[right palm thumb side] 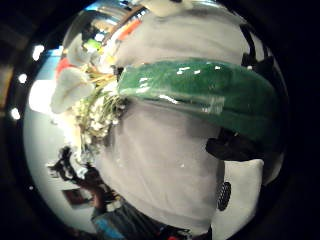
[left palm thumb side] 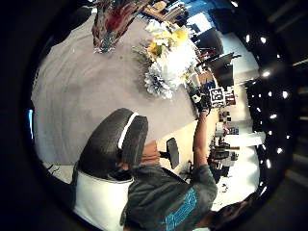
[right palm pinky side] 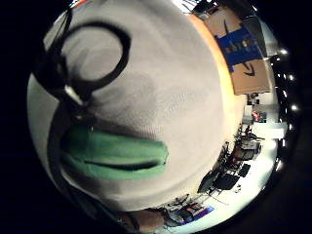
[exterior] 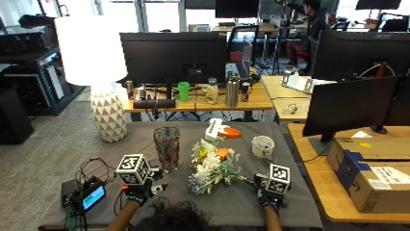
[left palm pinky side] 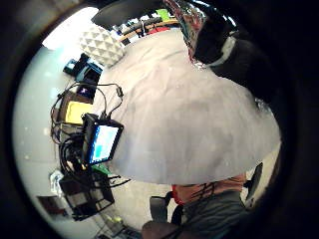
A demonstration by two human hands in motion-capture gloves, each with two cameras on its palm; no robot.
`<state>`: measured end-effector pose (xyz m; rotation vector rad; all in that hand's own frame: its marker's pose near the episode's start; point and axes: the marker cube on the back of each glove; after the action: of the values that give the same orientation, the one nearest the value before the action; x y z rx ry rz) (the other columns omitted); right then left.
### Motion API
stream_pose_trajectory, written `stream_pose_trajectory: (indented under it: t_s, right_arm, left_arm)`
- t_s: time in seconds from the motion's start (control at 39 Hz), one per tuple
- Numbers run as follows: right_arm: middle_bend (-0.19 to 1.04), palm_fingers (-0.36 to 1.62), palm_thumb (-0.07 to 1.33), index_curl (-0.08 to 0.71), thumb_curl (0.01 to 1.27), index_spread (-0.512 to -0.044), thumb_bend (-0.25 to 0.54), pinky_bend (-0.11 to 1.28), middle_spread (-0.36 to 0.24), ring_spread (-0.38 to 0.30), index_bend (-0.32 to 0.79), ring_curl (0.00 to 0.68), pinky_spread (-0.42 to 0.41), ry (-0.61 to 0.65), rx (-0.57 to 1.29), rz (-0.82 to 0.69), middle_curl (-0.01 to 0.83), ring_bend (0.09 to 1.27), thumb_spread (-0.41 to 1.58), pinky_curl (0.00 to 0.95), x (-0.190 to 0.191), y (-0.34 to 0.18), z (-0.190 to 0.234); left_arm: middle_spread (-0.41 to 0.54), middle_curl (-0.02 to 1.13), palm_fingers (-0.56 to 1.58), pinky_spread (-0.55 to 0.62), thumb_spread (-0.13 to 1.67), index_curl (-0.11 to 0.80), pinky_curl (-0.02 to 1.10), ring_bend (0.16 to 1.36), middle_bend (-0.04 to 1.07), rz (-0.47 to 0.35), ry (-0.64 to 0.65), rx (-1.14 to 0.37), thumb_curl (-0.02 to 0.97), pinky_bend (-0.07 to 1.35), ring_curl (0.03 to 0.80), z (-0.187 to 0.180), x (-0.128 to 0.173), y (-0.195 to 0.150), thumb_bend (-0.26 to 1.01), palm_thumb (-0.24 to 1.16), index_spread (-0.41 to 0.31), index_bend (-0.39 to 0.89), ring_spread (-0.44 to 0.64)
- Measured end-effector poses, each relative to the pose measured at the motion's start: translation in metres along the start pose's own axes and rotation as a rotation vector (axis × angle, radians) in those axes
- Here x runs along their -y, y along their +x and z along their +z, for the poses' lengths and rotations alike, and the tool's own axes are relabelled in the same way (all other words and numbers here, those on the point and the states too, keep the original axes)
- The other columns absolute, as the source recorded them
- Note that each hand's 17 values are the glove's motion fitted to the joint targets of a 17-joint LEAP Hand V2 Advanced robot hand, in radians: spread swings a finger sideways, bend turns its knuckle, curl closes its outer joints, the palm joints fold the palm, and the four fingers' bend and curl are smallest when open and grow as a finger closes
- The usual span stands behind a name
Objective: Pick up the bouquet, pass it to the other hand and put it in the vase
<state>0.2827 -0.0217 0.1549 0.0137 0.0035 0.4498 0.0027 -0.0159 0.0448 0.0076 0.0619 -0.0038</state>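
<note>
Table [exterior: 128,144] under a grey cloth, person seated at its near edge, both gloved hands out over it. Lamp [exterior: 106,103] with a white shade and patterned base stands at the far left corner. Bouquet [exterior: 211,166] of white, yellow and orange flowers lies flat on the cloth at the middle, blooms toward the far side and left, green wrapped stems [right palm thumb side: 200,90] pointing to the near right. Vase [exterior: 166,148], clear glass, upright, stands just left of the bouquet and apart from it. White mug [exterior: 262,147] sits right of the blooms. Small screen device [exterior: 90,196] with cables rests near the left front corner.

Right hand [exterior: 269,197] is down at the stem end; its palm views show the green stems close against the palm, but whether the fingers close on them, cannot tell. Left hand [exterior: 136,191] hovers near the vase, holding nothing; finger posture cannot be made out.
</note>
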Motion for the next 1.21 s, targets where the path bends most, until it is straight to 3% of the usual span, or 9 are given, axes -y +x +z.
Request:
stream_pose_trajectory:
  t_s: [0.15, 0.28, 0.31, 0.33, 0.44, 0.8, 0.92, 1.08, 1.21]
  right_arm:
    - [0.37, 1.35, 0.97, 0.348, 0.47, -0.271, 0.086, 0.50, -0.089, -0.134, 0.13, 0.406, -0.066, 0.055, 0.003, 0.002, 0.440, 0.61, 0.98, 0.383, -0.003, -0.004, -0.010]
    - [0.51, 1.45, 0.94, 0.361, 0.50, -0.258, 0.014, 0.56, -0.114, -0.172, 0.15, 0.464, -0.178, 0.103, 0.036, -0.007, 0.496, 0.73, 0.85, 0.422, -0.004, -0.005, -0.016]
    - [0.50, 1.37, 0.97, 0.367, 0.51, -0.261, 0.023, 0.57, -0.116, -0.181, 0.16, 0.463, -0.185, 0.118, 0.044, -0.005, 0.495, 0.71, 0.85, 0.426, -0.002, -0.005, -0.016]
    - [0.54, 1.46, 0.95, 0.373, 0.52, -0.258, 0.000, 0.57, -0.123, -0.183, 0.17, 0.484, -0.202, 0.136, 0.053, -0.002, 0.511, 0.77, 0.83, 0.429, 0.000, -0.004, -0.016]
    - [0.60, 1.47, 0.95, 0.391, 0.53, -0.249, -0.019, 0.60, -0.136, -0.190, 0.18, 0.511, -0.238, 0.205, 0.111, 0.018, 0.535, 0.85, 0.79, 0.446, 0.004, -0.003, -0.028]
    - [0.70, 1.42, 0.95, 0.464, 0.59, -0.244, -0.027, 0.67, -0.153, -0.194, 0.22, 0.543, -0.284, 0.456, 0.692, -0.034, 0.580, 0.94, 0.70, 0.478, -0.024, -0.047, -0.157]
    - [0.71, 1.41, 0.95, 0.482, 0.60, -0.245, -0.028, 0.68, -0.155, -0.194, 0.23, 0.545, -0.287, 0.461, 0.886, -0.137, 0.585, 0.95, 0.69, 0.482, -0.034, -0.079, -0.181]
    - [0.72, 1.40, 0.94, 0.500, 0.62, -0.245, -0.028, 0.69, -0.155, -0.193, 0.23, 0.545, -0.288, 0.426, 1.056, -0.242, 0.589, 0.96, 0.68, 0.484, -0.045, -0.124, -0.188]
    - [0.73, 1.40, 0.94, 0.514, 0.63, -0.246, -0.028, 0.69, -0.155, -0.193, 0.23, 0.544, -0.289, 0.391, 1.163, -0.332, 0.590, 0.96, 0.68, 0.485, -0.050, -0.161, -0.182]
  left_arm:
    - [0.030, 0.39, 0.47, 0.31, 1.03, 0.235, 0.37, 0.59, 0.20, 0.000, 0.028, -0.009, 0.273, 0.38, 0.319, -0.005, -0.001, -0.003, -0.02, 0.22, -0.054, 0.11, 0.12]
    - [0.030, 0.39, 0.47, 0.31, 1.03, 0.236, 0.38, 0.59, 0.19, 0.000, 0.053, -0.014, 0.275, 0.38, 0.320, -0.008, 0.000, -0.005, -0.02, 0.22, -0.054, 0.11, 0.12]
    - [0.030, 0.39, 0.47, 0.31, 1.03, 0.236, 0.38, 0.59, 0.19, 0.000, 0.056, -0.015, 0.275, 0.38, 0.321, -0.010, 0.000, -0.005, -0.02, 0.22, -0.054, 0.11, 0.12]
    - [0.030, 0.39, 0.48, 0.31, 1.04, 0.236, 0.38, 0.59, 0.20, 0.000, 0.060, -0.016, 0.275, 0.37, 0.321, -0.011, 0.000, -0.005, -0.02, 0.22, -0.054, 0.11, 0.11]
    - [0.030, 0.39, 0.48, 0.31, 1.04, 0.238, 0.38, 0.59, 0.19, 0.008, 0.078, -0.022, 0.276, 0.37, 0.323, -0.022, 0.001, -0.003, -0.02, 0.22, -0.054, 0.11, 0.11]
    - [0.022, 0.39, 0.50, 0.30, 1.04, 0.244, 0.38, 0.58, 0.19, 0.138, 0.199, -0.085, 0.278, 0.36, 0.325, -0.084, 0.000, 0.046, -0.02, 0.22, -0.060, 0.12, 0.10]
    - [0.007, 0.39, 0.53, 0.28, 1.04, 0.247, 0.39, 0.58, 0.19, 0.228, 0.167, -0.256, 0.279, 0.37, 0.326, -0.095, 0.008, 0.078, -0.02, 0.22, -0.063, 0.12, 0.09]
    - [-0.002, 0.39, 0.54, 0.25, 1.04, 0.250, 0.39, 0.57, 0.19, 0.368, 0.046, -0.667, 0.280, 0.37, 0.327, -0.101, 0.027, 0.119, -0.02, 0.24, -0.070, 0.12, 0.08]
    - [-0.003, 0.40, 0.52, 0.23, 1.04, 0.235, 0.40, 0.59, 0.19, 0.392, 0.005, -0.897, 0.291, 0.39, 0.332, -0.109, 0.044, 0.153, -0.01, 0.29, -0.053, 0.08, 0.08]
